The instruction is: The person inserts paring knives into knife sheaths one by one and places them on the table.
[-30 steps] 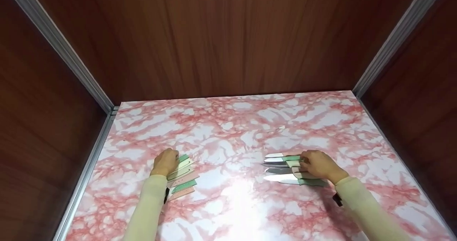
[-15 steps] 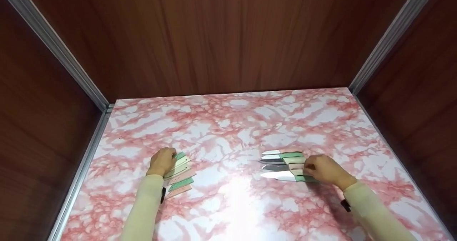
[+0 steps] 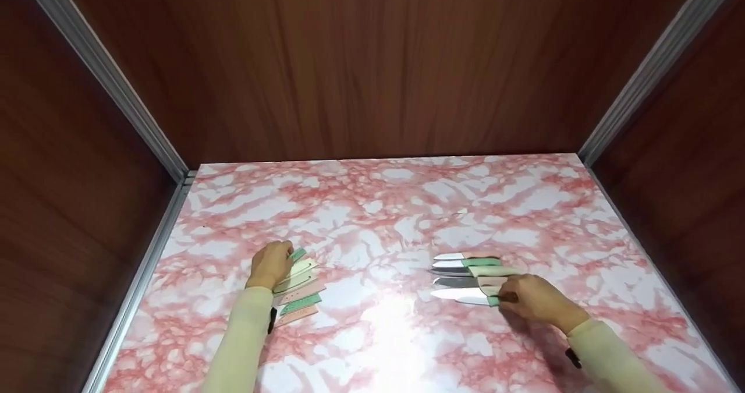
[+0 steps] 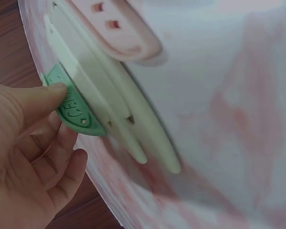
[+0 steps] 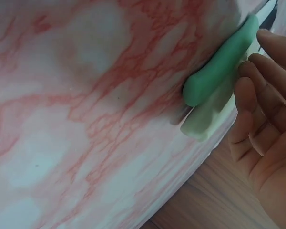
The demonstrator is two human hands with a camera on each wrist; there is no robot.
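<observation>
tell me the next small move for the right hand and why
Probably the right hand should close its thumb and fingers on the green handle: that handle lies beside the fingertips, which aren't wrapped round it, while the left hand pinches a green cover, so a blade would seem the thing to bring over.

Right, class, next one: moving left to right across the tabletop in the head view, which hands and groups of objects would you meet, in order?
Left hand → fanned coloured pieces → row of knives → right hand.
</observation>
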